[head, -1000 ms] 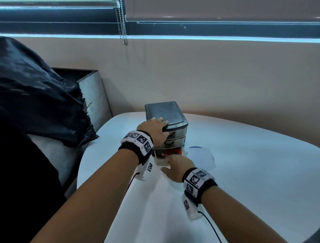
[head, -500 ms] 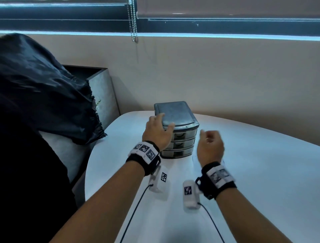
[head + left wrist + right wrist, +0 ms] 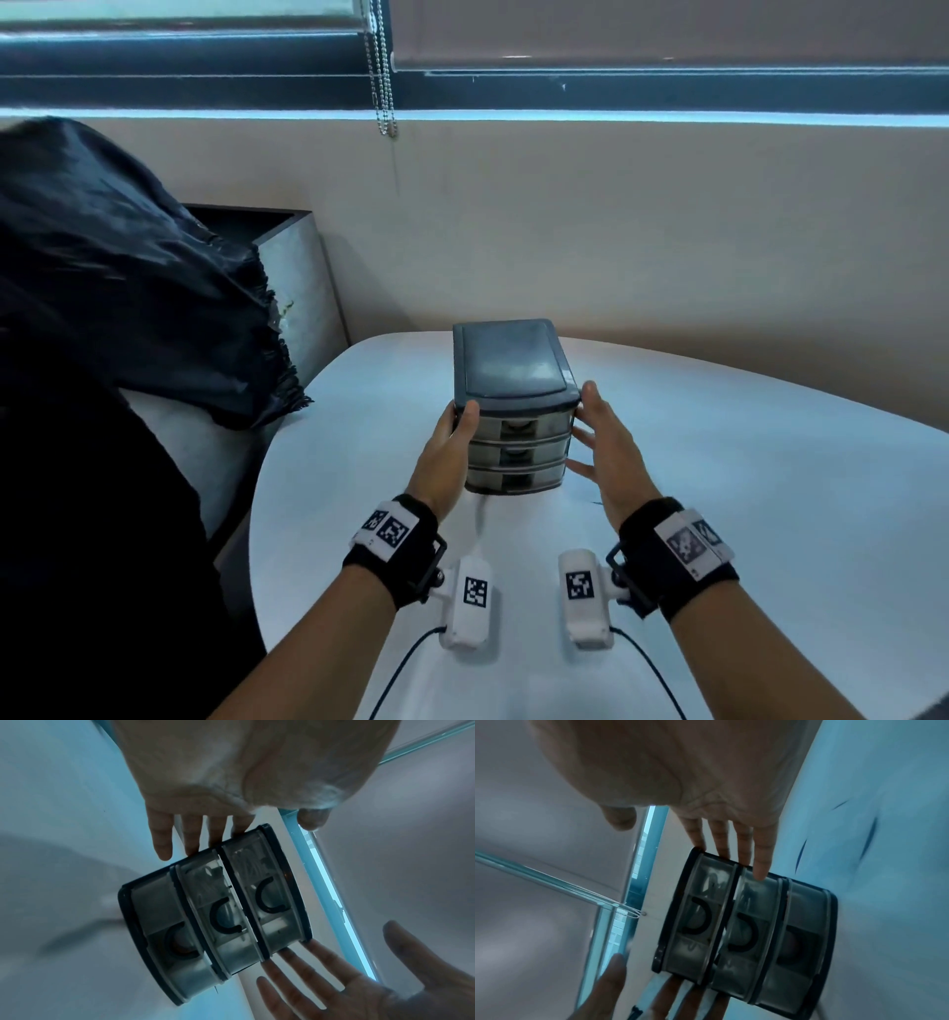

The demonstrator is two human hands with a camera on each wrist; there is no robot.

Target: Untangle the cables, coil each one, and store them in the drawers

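Observation:
A small dark-grey drawer unit (image 3: 513, 360) with three translucent drawers, all pushed in, stands on the white table (image 3: 719, 488). My left hand (image 3: 454, 429) lies against its left side, fingers (image 3: 192, 835) straight and the thumb at the front corner. On the opposite side my right hand (image 3: 598, 442) presses with straight fingers (image 3: 741, 845). In the left wrist view a pale coiled cable (image 3: 250, 862) shows faintly through the top drawer front, and something reddish (image 3: 182, 941) sits behind the bottom drawer's handle.
A black plastic bag (image 3: 118, 308) lies over a grey box (image 3: 303, 293) off the table's left edge. The wall and window sill run close behind the unit, with a bead chain (image 3: 382, 77) hanging above. Bare table stretches to the right.
The bottom drawer, open under my right hand a second ago, is now pushed in. My left hand left the top of the unit; both hands now flank its sides.

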